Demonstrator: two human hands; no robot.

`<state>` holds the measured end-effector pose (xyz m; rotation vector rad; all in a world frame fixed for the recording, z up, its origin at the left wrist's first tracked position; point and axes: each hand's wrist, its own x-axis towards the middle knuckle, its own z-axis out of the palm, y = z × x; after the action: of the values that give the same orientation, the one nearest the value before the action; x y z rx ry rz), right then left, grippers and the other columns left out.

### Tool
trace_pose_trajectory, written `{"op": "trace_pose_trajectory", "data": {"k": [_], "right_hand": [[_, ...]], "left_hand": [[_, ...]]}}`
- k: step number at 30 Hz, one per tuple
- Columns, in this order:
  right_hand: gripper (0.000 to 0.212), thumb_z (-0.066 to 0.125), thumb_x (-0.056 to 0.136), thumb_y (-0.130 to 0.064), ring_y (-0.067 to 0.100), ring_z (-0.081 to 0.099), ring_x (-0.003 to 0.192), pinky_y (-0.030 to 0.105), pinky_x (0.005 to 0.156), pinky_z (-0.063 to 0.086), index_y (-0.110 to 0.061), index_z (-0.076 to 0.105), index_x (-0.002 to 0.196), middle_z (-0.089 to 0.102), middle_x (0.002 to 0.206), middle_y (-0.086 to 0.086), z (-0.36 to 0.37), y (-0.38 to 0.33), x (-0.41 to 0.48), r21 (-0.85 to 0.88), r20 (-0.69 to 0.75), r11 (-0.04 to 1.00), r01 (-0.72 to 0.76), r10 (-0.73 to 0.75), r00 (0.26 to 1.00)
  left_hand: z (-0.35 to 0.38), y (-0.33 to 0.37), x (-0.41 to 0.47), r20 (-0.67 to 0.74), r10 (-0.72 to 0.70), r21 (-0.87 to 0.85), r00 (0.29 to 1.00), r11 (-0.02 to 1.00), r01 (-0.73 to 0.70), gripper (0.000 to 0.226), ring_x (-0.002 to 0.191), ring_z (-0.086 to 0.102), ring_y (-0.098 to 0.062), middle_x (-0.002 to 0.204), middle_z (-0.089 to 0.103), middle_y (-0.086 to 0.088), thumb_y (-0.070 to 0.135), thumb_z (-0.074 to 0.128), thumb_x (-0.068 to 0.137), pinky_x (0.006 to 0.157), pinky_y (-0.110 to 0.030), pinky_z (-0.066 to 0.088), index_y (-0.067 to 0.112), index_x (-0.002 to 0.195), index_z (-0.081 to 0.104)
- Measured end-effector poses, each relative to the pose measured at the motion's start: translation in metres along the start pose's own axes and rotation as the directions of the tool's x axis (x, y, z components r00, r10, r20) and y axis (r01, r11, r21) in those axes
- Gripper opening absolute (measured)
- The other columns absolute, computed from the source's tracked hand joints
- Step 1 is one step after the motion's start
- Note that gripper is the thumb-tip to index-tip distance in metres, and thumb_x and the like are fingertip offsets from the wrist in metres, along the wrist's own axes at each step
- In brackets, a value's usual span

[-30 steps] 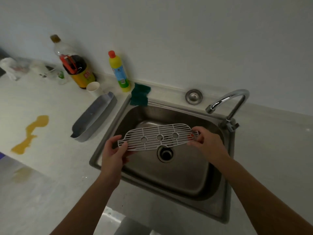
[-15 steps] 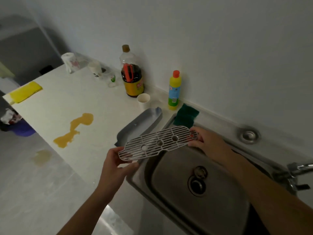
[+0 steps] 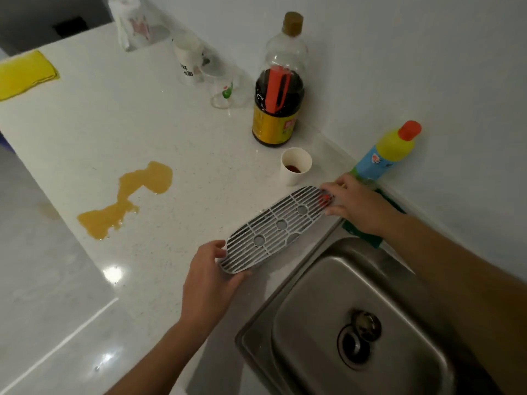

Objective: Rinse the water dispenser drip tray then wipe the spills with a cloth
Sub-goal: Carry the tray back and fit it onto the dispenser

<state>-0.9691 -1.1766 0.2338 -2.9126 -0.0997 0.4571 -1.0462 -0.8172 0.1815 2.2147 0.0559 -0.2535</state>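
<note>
The white slotted drip tray grate [image 3: 275,229] lies low over the counter just left of the steel sink [image 3: 313,332], covering the grey tray base, which I cannot see. My left hand [image 3: 211,276] grips its near end. My right hand [image 3: 353,202] grips its far end. An orange spill [image 3: 128,199] spreads on the white counter to the left. A yellow cloth [image 3: 24,74] lies at the counter's far left corner.
Along the wall stand a dark sauce bottle [image 3: 278,109], a small paper cup [image 3: 295,166], a yellow cleaner bottle [image 3: 383,155] and a green sponge [image 3: 368,235]. Upturned clear cups [image 3: 225,89] and a wrapped roll [image 3: 134,22] sit further back. A fainter stain [image 3: 50,210] marks the floor.
Both hands carried the grate out of the sink, leftward, down onto the spot where the grey tray base lay. My view swung left along the counter.
</note>
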Motion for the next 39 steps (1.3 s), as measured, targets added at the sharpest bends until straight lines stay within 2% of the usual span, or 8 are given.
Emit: {"op": "trace_pose_trajectory", "data": {"k": [7,13,17,21,27,32,36,39], "right_hand": [[0.064,0.065,0.097,-0.037,0.022,0.056,0.123,0.046,0.099,0.051,-0.028,0.036,0.154,0.049,0.148,0.002,0.008,0.003,0.006,0.187,0.077,0.982,-0.041,0.027,0.997],[0.066,0.066,0.094,-0.047,0.007,0.054,0.103,0.03,0.084,0.047,-0.033,0.038,0.152,0.051,0.139,-0.007,0.024,0.004,-0.016,0.192,-0.001,0.98,-0.054,0.056,0.998],[0.062,0.053,0.09,-0.067,0.005,0.054,0.108,0.032,0.089,0.048,-0.049,0.035,0.146,0.049,0.13,-0.017,0.036,0.002,-0.03,0.336,-0.011,0.934,-0.124,0.135,0.991],[0.043,0.042,0.086,-0.075,0.011,0.068,0.094,0.044,0.086,0.06,-0.052,0.053,0.12,0.068,0.11,-0.008,0.039,-0.005,-0.021,0.605,0.07,0.732,-0.312,0.342,0.937],[0.023,0.06,0.092,-0.056,0.01,0.071,0.087,0.038,0.078,0.063,-0.044,0.054,0.111,0.071,0.102,-0.007,0.051,-0.011,-0.015,0.642,0.057,0.698,-0.316,0.368,0.928],[0.031,0.066,0.09,-0.052,0.012,0.071,0.088,0.039,0.072,0.065,-0.044,0.053,0.117,0.068,0.103,-0.009,0.052,-0.014,-0.013,0.712,0.108,0.599,-0.367,0.423,0.9],[0.043,0.065,0.092,-0.051,0.015,0.065,0.09,0.034,0.057,0.062,-0.04,0.051,0.131,0.06,0.111,-0.004,0.046,-0.021,-0.014,0.697,0.196,0.544,-0.468,0.484,0.853],[0.042,0.063,0.094,-0.05,0.02,0.069,0.092,0.042,0.069,0.065,-0.031,0.055,0.13,0.065,0.113,0.001,0.041,-0.028,-0.013,0.651,0.182,0.576,-0.494,0.513,0.839]], "left_hand": [[-0.002,-0.004,-0.006,0.043,0.158,0.089,0.986,0.983,-0.161,0.073,0.1,0.06,0.0,0.124,0.052,0.021,0.048,0.082,0.081,0.08,-0.018,0.052,0.032,0.14,0.044],[-0.026,-0.012,0.015,0.107,0.159,0.036,0.981,0.986,-0.164,0.055,0.099,0.063,0.009,0.121,0.062,0.022,0.038,0.087,0.079,0.075,-0.005,0.053,0.036,0.122,0.053],[-0.036,-0.009,0.03,0.005,0.052,-0.073,0.999,0.996,-0.051,0.043,0.103,0.065,0.01,0.111,0.067,0.026,0.058,0.071,0.084,0.076,-0.01,0.053,0.038,0.121,0.06],[-0.029,-0.005,0.041,0.005,0.018,-0.027,1.0,0.999,-0.018,0.029,0.099,0.065,0.007,0.105,0.072,0.017,0.046,0.062,0.098,0.083,-0.022,0.054,0.03,0.12,0.071],[-0.024,-0.008,0.044,0.018,0.05,0.044,0.999,0.998,-0.051,0.024,0.095,0.061,0.011,0.104,0.069,0.021,0.031,0.069,0.097,0.083,-0.022,0.053,0.028,0.121,0.072],[-0.023,-0.008,0.043,0.009,0.053,0.039,0.999,0.998,-0.054,0.027,0.095,0.064,0.005,0.108,0.073,0.016,0.032,0.069,0.097,0.084,-0.021,0.052,0.026,0.123,0.073],[-0.021,-0.003,0.04,0.001,0.035,0.047,0.999,0.998,-0.035,0.03,0.098,0.066,-0.006,0.115,0.075,0.007,0.032,0.067,0.098,0.087,-0.023,0.052,0.022,0.126,0.071],[-0.02,0.002,0.037,-0.019,0.023,0.056,1.0,0.998,-0.021,0.031,0.103,0.067,-0.012,0.119,0.075,0.003,0.031,0.065,0.1,0.092,-0.033,0.055,0.02,0.128,0.071]]}}
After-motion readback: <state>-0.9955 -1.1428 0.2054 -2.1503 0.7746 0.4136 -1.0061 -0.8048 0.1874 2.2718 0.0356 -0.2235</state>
